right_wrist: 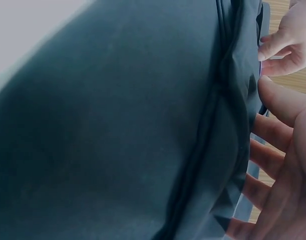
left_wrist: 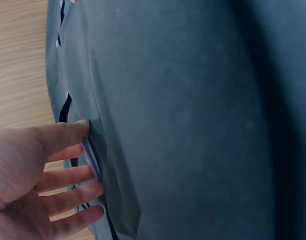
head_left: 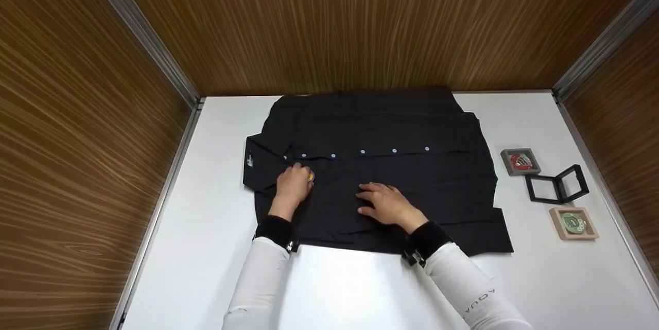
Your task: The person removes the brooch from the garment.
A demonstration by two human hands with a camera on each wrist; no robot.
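Observation:
A black button-up shirt (head_left: 329,201) lies spread on the white table, collar to the left, its row of pale buttons running across. My left hand (head_left: 294,184) is over the upper chest below the buttons. It pinches a small round badge (head_left: 311,176) with a yellow middle and purple rim; in the left wrist view the badge's purple edge (left_wrist: 91,159) shows beside the thumb, against the cloth. My right hand (head_left: 385,203) rests on the shirt's middle with its fingers spread, holding nothing. In the right wrist view its fingers (right_wrist: 267,156) touch the fabric.
At the right of the white table (head_left: 216,278) stand a grey square case (head_left: 504,157) with a red round piece, an unfolded black frame (head_left: 547,200), and a light wooden case (head_left: 581,236) with a green round piece. Wood-grain panels (head_left: 329,26) wall the back and sides.

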